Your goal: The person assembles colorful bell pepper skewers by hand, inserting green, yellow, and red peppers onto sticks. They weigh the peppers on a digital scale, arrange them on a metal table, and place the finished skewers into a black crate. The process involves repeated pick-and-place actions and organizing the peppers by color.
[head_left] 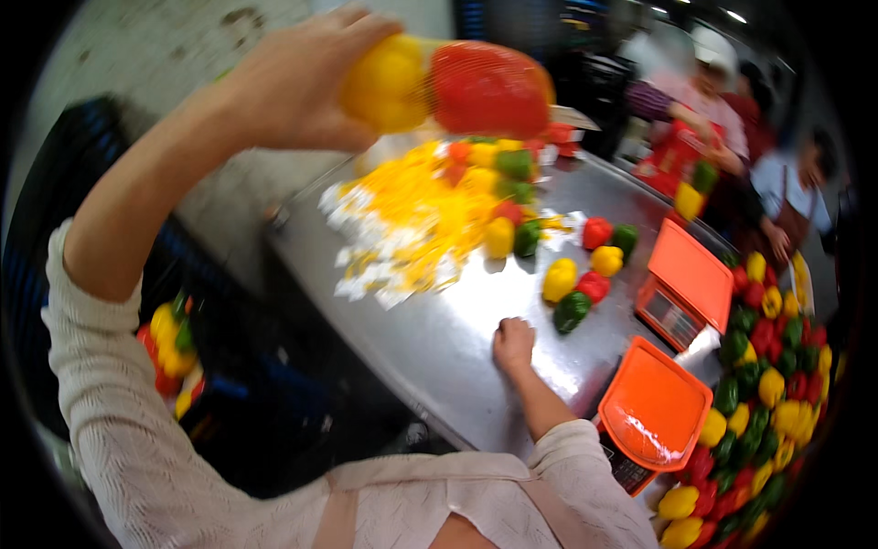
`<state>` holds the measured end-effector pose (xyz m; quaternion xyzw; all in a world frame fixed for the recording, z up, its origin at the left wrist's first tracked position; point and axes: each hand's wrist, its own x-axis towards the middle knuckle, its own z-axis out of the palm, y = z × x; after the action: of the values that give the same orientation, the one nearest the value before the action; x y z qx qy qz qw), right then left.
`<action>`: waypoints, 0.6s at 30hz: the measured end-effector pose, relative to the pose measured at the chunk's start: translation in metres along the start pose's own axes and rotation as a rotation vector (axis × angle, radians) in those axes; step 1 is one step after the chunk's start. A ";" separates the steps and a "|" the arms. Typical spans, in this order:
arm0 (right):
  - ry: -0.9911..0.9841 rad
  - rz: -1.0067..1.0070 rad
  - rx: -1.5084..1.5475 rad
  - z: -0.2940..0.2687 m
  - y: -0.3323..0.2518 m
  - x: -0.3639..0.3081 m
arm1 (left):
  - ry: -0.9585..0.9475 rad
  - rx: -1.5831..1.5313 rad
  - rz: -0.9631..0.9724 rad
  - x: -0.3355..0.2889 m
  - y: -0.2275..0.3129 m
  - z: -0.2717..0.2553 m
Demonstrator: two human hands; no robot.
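My left hand [306, 82] is raised high at the upper left, closed around one end of a pack of bell peppers [489, 90]. A yellow pepper lies against my palm and a red one shows beyond it, under what looks like thin netting or film. Curled into a loose fist, my right hand [514, 344] rests on the metal table [439, 357] with nothing visible in it. Just beyond that hand are loose red, yellow and green bell peppers [572, 311]. A heap of yellow netting with white tags [412, 220] spreads over the table's far left part.
Two scales with orange trays [657, 403] [690, 274] stand at the right. Past them lies a big pile of mixed bell peppers [768, 389]. More peppers sit in a dark crate [169, 343] at lower left. Co-workers [704, 119] stand at the far right, one holding packed peppers.
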<state>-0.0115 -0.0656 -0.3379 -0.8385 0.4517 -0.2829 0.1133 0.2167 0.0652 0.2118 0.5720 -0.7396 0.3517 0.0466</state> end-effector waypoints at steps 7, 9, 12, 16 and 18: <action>0.046 -0.066 -0.025 -0.014 0.018 -0.014 | -0.341 -0.134 -0.228 -0.112 0.027 -0.105; -0.038 -0.194 0.039 0.025 -0.017 -0.022 | -0.581 -0.073 -0.417 -0.151 0.026 -0.154; 0.004 -0.118 -0.114 -0.012 0.013 -0.015 | -0.463 -0.062 -0.473 -0.219 -0.005 -0.138; -0.006 -0.098 -0.200 0.007 0.014 -0.013 | -0.546 -0.082 -0.778 -0.304 -0.023 -0.169; -0.069 0.004 -0.224 0.014 -0.005 -0.022 | -0.483 -0.016 -0.797 -0.380 -0.044 -0.154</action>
<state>-0.0099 -0.0458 -0.3553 -0.8542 0.4782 -0.2014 0.0348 0.3339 0.4582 0.1681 0.8766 -0.4547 0.1576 0.0089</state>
